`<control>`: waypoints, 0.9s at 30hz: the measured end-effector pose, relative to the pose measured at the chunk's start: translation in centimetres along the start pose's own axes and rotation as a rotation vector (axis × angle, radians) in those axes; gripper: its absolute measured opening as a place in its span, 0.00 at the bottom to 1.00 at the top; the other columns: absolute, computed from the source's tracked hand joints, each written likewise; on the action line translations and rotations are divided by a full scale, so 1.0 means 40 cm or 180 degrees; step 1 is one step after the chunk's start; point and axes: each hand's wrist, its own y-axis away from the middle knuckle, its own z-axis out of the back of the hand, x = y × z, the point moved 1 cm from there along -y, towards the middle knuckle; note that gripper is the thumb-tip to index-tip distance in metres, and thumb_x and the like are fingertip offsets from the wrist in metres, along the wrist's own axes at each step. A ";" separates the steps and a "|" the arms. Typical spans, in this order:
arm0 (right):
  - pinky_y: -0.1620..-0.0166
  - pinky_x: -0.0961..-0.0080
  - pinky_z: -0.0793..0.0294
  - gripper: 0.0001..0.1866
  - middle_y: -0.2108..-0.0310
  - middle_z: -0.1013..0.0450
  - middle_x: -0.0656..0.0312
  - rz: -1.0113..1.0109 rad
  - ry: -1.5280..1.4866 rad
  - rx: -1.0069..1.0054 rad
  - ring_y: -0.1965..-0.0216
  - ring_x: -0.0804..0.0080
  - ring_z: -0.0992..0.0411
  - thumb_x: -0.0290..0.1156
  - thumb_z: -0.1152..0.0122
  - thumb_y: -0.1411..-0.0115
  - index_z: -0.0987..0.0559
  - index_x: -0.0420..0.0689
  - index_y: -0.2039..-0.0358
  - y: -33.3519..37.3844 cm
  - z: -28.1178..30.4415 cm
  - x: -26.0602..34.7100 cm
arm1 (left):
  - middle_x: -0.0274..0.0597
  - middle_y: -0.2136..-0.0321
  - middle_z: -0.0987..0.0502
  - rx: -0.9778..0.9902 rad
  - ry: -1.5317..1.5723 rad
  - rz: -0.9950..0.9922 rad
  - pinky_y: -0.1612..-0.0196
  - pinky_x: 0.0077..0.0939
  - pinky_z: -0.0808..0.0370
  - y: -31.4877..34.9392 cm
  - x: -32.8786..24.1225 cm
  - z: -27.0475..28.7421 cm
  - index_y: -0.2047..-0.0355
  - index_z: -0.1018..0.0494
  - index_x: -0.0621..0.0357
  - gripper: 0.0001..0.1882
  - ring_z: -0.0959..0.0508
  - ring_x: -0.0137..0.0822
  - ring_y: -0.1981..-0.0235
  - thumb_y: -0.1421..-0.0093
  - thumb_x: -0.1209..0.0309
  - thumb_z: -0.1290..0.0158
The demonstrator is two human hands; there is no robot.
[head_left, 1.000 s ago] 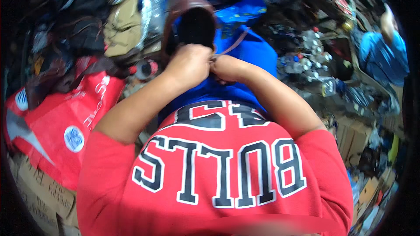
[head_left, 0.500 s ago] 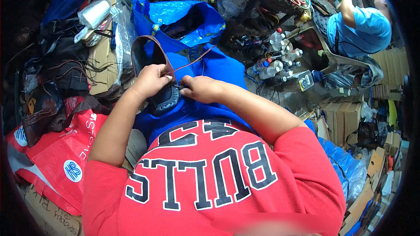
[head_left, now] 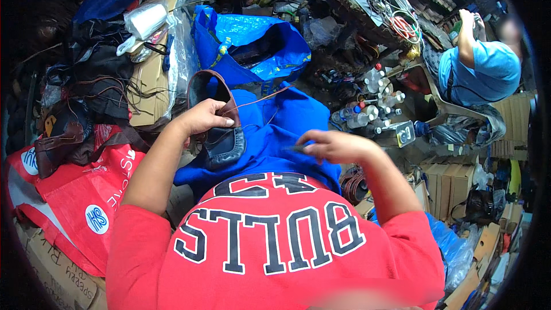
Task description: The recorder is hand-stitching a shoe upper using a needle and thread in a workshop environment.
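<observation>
A dark leather shoe [head_left: 227,148] with a brown collar rests on my blue-covered lap, its open top facing away from me. My left hand [head_left: 208,116] pinches its side, thumb on the brown edge. From there a thin brown lace [head_left: 264,99] stretches up and to the right across the blue cloth [head_left: 304,112]. Off to the right of the shoe, apart from it, my right hand [head_left: 333,146] is closed around a small dark tool [head_left: 296,148]. Its tip points left and is blurred, so its exact kind cannot be made out.
A blue bag [head_left: 252,46] stands open beyond my knees. On my left lie a red bag [head_left: 86,195] and a brown-and-dark shoe [head_left: 60,138]. Plastic bottles [head_left: 373,100] crowd the floor at right, near a seated person in a blue shirt [head_left: 482,74]. Cardboard [head_left: 450,181] is stacked at right.
My right hand has pulled away from the shoe, to the right and toward me. My left hand keeps its hold on the shoe. The whole view has shifted slightly.
</observation>
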 end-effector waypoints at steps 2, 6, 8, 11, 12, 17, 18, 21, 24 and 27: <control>0.72 0.75 0.30 0.21 0.68 0.30 0.60 0.0071 -0.0175 -0.1073 0.71 0.75 0.30 0.44 0.50 0.40 0.30 0.46 0.50 0.055 0.105 0.026 | 0.32 0.68 0.22 0.0027 -0.0063 0.0095 0.58 0.20 0.30 0.019 -0.014 -0.001 0.65 0.24 0.62 0.09 0.26 0.22 0.67 0.46 0.72 0.43; 0.65 0.75 0.29 0.23 0.64 0.28 0.58 0.1168 -0.0134 -0.2992 0.65 0.72 0.29 0.37 0.49 0.45 0.29 0.43 0.49 0.061 0.431 0.004 | 0.35 0.71 0.22 -0.0390 -0.1207 0.0370 0.60 0.24 0.30 0.019 -0.063 -0.024 0.67 0.24 0.60 0.15 0.27 0.24 0.69 0.52 0.64 0.38; 0.56 0.72 0.29 0.24 0.60 0.26 0.53 0.1275 0.0795 -0.3947 0.59 0.65 0.27 0.38 0.46 0.46 0.28 0.45 0.49 0.036 0.570 0.004 | 0.42 0.71 0.21 -0.0569 -0.1831 0.0530 0.57 0.31 0.31 0.023 -0.129 -0.045 0.68 0.24 0.58 0.22 0.24 0.33 0.67 0.54 0.53 0.39; 0.50 0.67 0.33 0.22 0.54 0.26 0.55 -0.0014 0.2084 -0.4378 0.51 0.59 0.29 0.42 0.43 0.46 0.27 0.58 0.49 -0.011 0.719 0.029 | 0.46 0.68 0.20 -0.0880 -0.2380 0.0775 0.47 0.46 0.40 0.034 -0.192 -0.071 0.66 0.22 0.53 0.32 0.23 0.44 0.58 0.54 0.37 0.48; 0.49 0.65 0.33 0.22 0.53 0.27 0.57 -0.0504 0.2160 -0.4375 0.50 0.58 0.30 0.44 0.42 0.46 0.27 0.62 0.49 -0.027 0.747 0.037 | 0.45 0.69 0.20 -0.1030 -0.2456 0.0840 0.48 0.47 0.38 0.035 -0.206 -0.082 0.67 0.22 0.53 0.31 0.23 0.45 0.59 0.52 0.38 0.48; 0.43 0.56 0.43 0.23 0.47 0.30 0.63 -0.1586 0.2655 -0.3907 0.44 0.58 0.36 0.48 0.41 0.46 0.29 0.71 0.47 -0.093 0.807 0.064 | 0.50 0.76 0.22 -0.1340 -0.2043 0.0367 0.66 0.32 0.26 0.029 -0.149 -0.069 0.73 0.24 0.60 0.20 0.21 0.43 0.72 0.48 0.53 0.44; 0.43 0.56 0.43 0.23 0.47 0.30 0.63 -0.1606 0.2638 -0.3887 0.44 0.58 0.36 0.48 0.41 0.46 0.29 0.71 0.47 -0.092 0.811 0.052 | 0.48 0.74 0.21 -0.1137 -0.1718 0.0495 0.66 0.29 0.25 0.027 -0.157 -0.063 0.72 0.23 0.60 0.17 0.19 0.39 0.71 0.47 0.56 0.44; 0.45 0.48 0.43 0.23 0.46 0.33 0.65 -0.1673 0.3367 -0.4159 0.43 0.55 0.38 0.51 0.42 0.45 0.29 0.71 0.47 -0.096 0.775 0.082 | 0.44 0.78 0.22 -0.1384 -0.1236 -0.0084 0.70 0.29 0.28 0.016 -0.116 -0.022 0.73 0.24 0.62 0.15 0.23 0.30 0.75 0.45 0.61 0.44; 0.46 0.61 0.37 0.19 0.54 0.27 0.63 0.0838 0.2790 -0.4408 0.50 0.61 0.32 0.47 0.41 0.45 0.23 0.56 0.53 -0.085 0.634 0.068 | 0.39 0.82 0.27 -0.1434 -0.0737 -0.0607 0.73 0.26 0.31 0.006 -0.161 -0.006 0.74 0.25 0.63 0.15 0.28 0.25 0.77 0.44 0.61 0.44; 0.50 0.72 0.34 0.17 0.59 0.26 0.62 0.1700 0.0428 -0.2355 0.55 0.72 0.30 0.40 0.43 0.41 0.22 0.41 0.58 -0.120 0.317 0.097 | 0.35 0.78 0.25 -0.1303 -0.0101 -0.0997 0.70 0.22 0.30 -0.013 -0.210 -0.030 0.70 0.24 0.64 0.13 0.27 0.23 0.75 0.42 0.64 0.45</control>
